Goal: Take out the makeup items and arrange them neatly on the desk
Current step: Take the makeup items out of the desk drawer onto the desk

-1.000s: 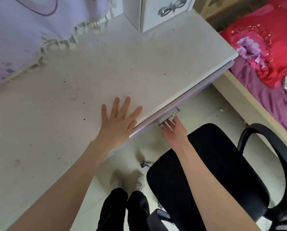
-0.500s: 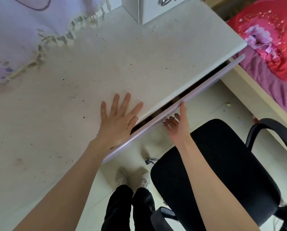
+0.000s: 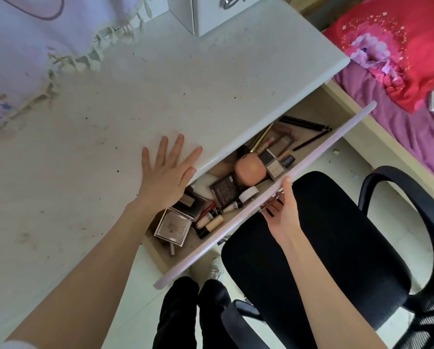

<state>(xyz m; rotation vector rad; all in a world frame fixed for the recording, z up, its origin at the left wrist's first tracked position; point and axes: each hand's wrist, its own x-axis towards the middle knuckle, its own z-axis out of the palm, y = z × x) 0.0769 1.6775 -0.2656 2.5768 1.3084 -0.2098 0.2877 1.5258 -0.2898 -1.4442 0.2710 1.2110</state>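
The desk drawer with a pale lilac front stands pulled out. Inside lie several makeup items: a peach round compact, a dark brown palette, a silvery square compact, a small white jar, tubes and lipsticks, and black pencils. My left hand rests flat, fingers spread, on the white desk top at its front edge. My right hand grips the metal drawer handle from below, thumb on the drawer front's top edge.
A black office chair stands right in front of the drawer. A fringed lilac cloth covers the desk's back left. A small white drawer box sits at the back. A bed with red and purple bedding lies to the right.
My right hand has pulled the drawer from shut to well out, and the makeup inside has come into view. My left hand has stayed flat on the desk.
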